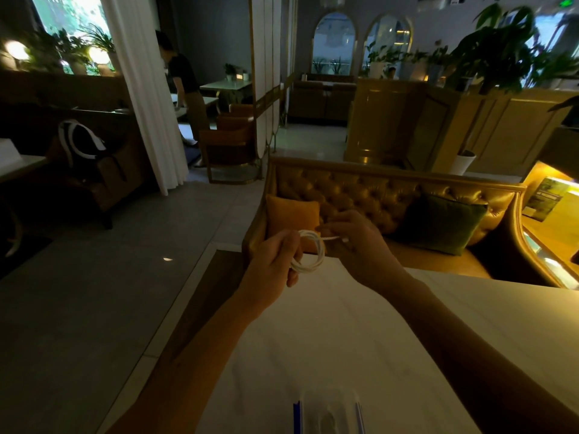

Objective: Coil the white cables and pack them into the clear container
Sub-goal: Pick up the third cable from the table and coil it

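Left hand [275, 261] closed on the upright cable [308, 252] coil; right hand [354, 242] pinches its free end, pointing rightward; container [329, 415], apparently near the body, lies below both.

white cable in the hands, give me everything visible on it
The white cable is thin, smooth and plastic-looking, wound into a small round coil of several loops, held in the air above the far edge of the white table. The left hand pinches the coil's left side, with fingers passing through the loop. One free end runs right from the top of the coil into the fingertips of the right hand, ending in a small white plug. The coil stands roughly upright. No other cable touches it.
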